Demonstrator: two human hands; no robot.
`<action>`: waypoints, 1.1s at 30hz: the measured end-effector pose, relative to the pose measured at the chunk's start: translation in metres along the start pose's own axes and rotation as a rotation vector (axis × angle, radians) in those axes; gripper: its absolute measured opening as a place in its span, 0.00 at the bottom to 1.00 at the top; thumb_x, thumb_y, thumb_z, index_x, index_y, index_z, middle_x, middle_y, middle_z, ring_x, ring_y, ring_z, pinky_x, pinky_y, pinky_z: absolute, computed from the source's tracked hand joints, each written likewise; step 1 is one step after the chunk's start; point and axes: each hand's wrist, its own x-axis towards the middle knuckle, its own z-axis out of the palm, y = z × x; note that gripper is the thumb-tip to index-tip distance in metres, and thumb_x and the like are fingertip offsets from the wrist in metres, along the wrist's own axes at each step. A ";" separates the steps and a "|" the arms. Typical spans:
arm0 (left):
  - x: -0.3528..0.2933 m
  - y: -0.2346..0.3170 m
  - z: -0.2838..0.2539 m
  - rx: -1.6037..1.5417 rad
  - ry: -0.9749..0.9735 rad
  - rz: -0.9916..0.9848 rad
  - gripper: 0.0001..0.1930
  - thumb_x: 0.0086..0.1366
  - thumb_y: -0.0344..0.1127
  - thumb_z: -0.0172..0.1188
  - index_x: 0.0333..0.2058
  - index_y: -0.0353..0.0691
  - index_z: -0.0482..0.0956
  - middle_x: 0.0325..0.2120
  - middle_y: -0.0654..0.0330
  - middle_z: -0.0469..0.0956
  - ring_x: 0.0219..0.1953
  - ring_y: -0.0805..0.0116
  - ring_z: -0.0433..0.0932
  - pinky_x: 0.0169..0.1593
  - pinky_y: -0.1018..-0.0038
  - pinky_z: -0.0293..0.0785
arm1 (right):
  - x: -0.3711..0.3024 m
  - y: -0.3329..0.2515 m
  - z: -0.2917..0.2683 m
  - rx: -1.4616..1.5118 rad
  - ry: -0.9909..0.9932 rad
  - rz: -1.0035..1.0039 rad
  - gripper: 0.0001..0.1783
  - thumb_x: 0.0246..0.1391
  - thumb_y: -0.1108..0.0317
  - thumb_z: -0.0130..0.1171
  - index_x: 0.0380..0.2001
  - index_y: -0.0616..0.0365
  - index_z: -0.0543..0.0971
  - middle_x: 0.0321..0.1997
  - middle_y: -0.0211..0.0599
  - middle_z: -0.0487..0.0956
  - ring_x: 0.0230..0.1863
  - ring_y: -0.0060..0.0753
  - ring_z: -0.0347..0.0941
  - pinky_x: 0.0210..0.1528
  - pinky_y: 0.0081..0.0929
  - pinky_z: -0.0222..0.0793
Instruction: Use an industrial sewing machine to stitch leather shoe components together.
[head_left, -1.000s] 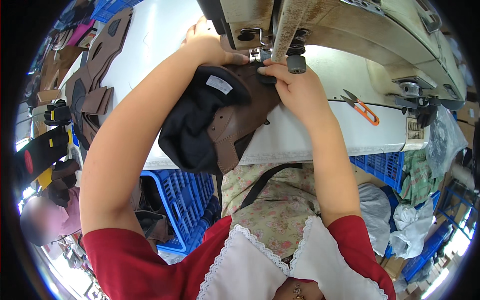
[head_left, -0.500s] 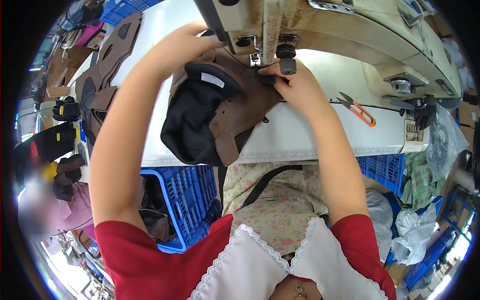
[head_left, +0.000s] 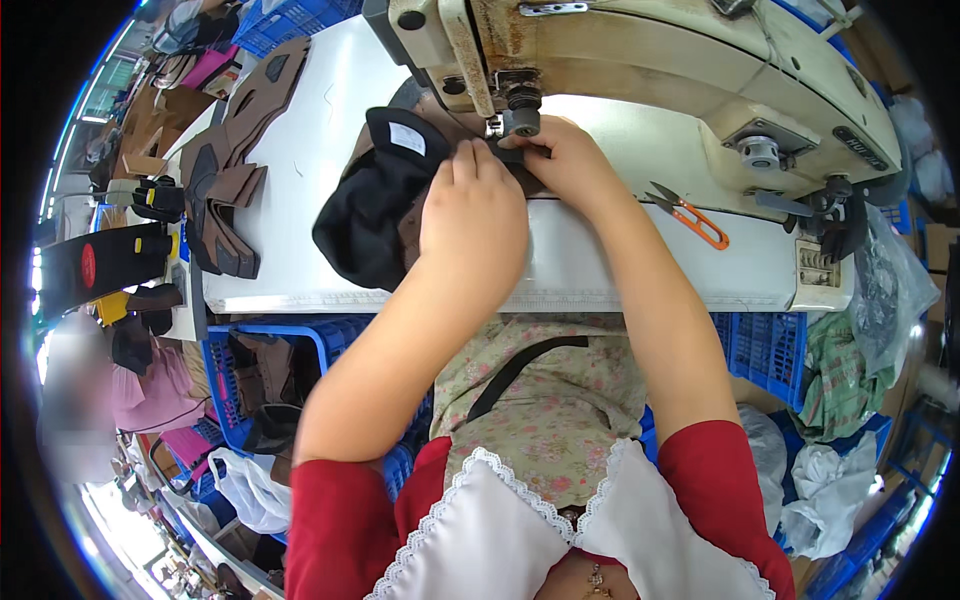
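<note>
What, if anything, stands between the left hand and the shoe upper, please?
Nothing visible does: the left hand appears to rest directly on the shoe upper, with fingertips near the presser foot.

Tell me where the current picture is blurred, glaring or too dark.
In the head view: pale patch beside the pink garment smeared; lower-left background washed out white; black fabric loses detail in its darkest folds; corners fall to black; orange-handled scissors fairly crisp.

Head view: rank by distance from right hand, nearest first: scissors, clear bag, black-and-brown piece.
From the right hand:
1. Black-and-brown piece, touching it.
2. Scissors, right of the hand on the white table.
3. Clear bag, farthest right, past the table's end.
</note>
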 end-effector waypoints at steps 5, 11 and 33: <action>0.006 0.016 0.042 -0.075 0.056 -0.188 0.41 0.47 0.38 0.68 0.59 0.24 0.65 0.60 0.38 0.68 0.64 0.44 0.66 0.66 0.57 0.62 | 0.001 -0.002 0.001 0.013 0.032 0.057 0.12 0.44 0.72 0.59 0.34 0.59 0.85 0.38 0.44 0.82 0.44 0.49 0.77 0.50 0.37 0.73; 0.004 0.017 0.048 -0.253 0.129 -0.256 0.38 0.46 0.35 0.65 0.57 0.25 0.67 0.59 0.37 0.68 0.64 0.42 0.65 0.66 0.55 0.61 | 0.005 -0.007 -0.004 0.071 -0.011 0.070 0.12 0.45 0.67 0.63 0.35 0.58 0.85 0.37 0.43 0.83 0.42 0.46 0.78 0.47 0.35 0.74; -0.005 -0.003 0.066 -0.295 0.218 -0.125 0.30 0.45 0.33 0.61 0.52 0.39 0.77 0.54 0.48 0.77 0.58 0.53 0.75 0.61 0.60 0.68 | 0.008 -0.008 -0.013 0.060 -0.163 0.387 0.10 0.54 0.70 0.64 0.41 0.58 0.84 0.35 0.34 0.84 0.38 0.27 0.79 0.44 0.25 0.73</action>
